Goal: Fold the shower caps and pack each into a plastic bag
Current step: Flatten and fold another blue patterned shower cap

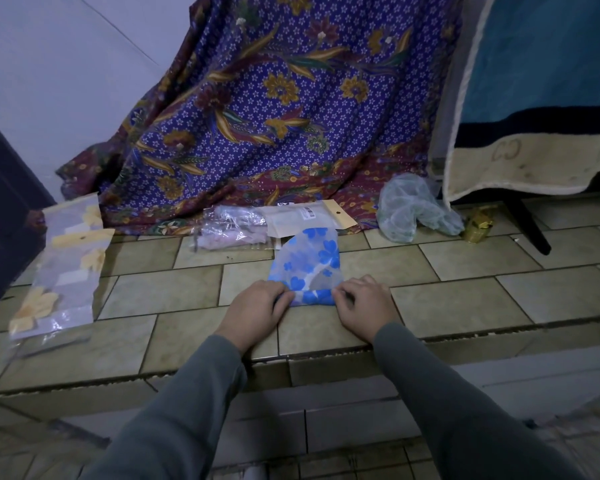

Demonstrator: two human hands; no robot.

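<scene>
Two hands, both in grey sleeves, at the near edge of a tiled step (187, 296): left hand (257, 306) and right hand (362, 304), each with fingers curled, pinching one near corner of the same item. One blue-flowered shower cap (309, 268), translucent, folded to a narrow rounded shape, lying flat on the tiles between the two hands and running away from them; its near hem is rolled or doubled over where the fingers grip it. One packed plastic bag (66, 268) well to the left, lying partly over the step's edge, holding a folded cap with yellow flowers. One crumpled clear plastic bag (229, 226) beyond the blue cap, contents pale and too blurred to tell. One flat packet with a tan header card (305, 216) and a hang hole, just beside that bag and touching the far tip of the blue cap. One loose pale green shower cap (413, 209), unfolded, far right. One small gold-coloured object (477, 225) beside it, kind unclear. One purple floral cloth (274, 109) draped behind everything.
</scene>
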